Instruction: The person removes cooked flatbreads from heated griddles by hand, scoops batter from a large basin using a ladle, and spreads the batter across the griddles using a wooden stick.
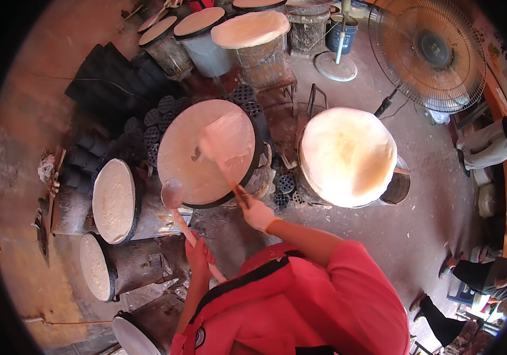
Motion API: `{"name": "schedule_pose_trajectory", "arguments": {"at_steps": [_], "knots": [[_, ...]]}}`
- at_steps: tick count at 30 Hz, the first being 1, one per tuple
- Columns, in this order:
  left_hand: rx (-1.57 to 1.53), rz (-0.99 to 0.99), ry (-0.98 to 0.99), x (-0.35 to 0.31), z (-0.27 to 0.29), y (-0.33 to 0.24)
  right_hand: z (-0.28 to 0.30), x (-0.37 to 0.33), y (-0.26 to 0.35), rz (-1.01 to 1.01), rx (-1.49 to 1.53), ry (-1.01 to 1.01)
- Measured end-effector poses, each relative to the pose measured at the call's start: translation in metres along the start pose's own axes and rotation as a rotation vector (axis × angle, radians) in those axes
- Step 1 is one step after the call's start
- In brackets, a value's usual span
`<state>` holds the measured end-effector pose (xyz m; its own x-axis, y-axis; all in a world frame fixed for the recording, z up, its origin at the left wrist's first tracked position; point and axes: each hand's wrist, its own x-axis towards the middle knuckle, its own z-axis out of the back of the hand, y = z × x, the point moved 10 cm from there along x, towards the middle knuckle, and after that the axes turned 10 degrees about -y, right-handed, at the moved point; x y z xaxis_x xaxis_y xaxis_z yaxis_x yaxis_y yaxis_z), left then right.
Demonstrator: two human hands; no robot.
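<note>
My right hand (pixel 260 215), in a white glove, grips the wooden handle of a flat scraper (pixel 241 192). Its far end reaches over a large round griddle (pixel 168 154), where pale batter (pixel 227 139) lies smeared; blur hides the blade's exact outline. A small dark spot shows near the griddle's middle. My left hand (pixel 199 254) is closed around the long handle of a ladle (pixel 172 194), whose bowl hangs by the griddle's near left rim. Right of the griddle, a big pale round flatbread (pixel 348 157) with a browned patch covers the top of another stove.
Several drum stoves with round pans (pixel 114 201) stand at the left and back. Coal briquettes (pixel 166 105) are stacked behind the griddle. A standing fan (pixel 434 50) is at the far right. Other people (pixel 490 145) are along the right edge.
</note>
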<state>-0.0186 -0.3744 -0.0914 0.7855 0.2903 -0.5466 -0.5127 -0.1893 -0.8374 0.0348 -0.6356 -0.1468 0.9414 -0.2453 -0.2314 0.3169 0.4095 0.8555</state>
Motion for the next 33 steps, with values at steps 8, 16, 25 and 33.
{"name": "schedule_pose_trajectory", "arguments": {"at_steps": [8, 16, 25, 33], "knots": [[-0.073, 0.103, 0.134, 0.031, -0.032, -0.021, 0.086, 0.082, 0.02, 0.078, 0.031, -0.065], [-0.313, 0.398, 0.195, 0.062, -0.043, -0.059, 0.098, 0.032, 0.03, 0.199, -0.212, 0.342], [-0.53, 0.657, 0.313, 0.08, -0.079, -0.009, -0.01, -0.009, 0.001, -0.077, 0.053, 0.289], [-1.071, 0.54, 0.605, -0.018, -0.071, -0.078, 0.005, 0.005, 0.077, 0.223, -0.173, 0.37]]}}
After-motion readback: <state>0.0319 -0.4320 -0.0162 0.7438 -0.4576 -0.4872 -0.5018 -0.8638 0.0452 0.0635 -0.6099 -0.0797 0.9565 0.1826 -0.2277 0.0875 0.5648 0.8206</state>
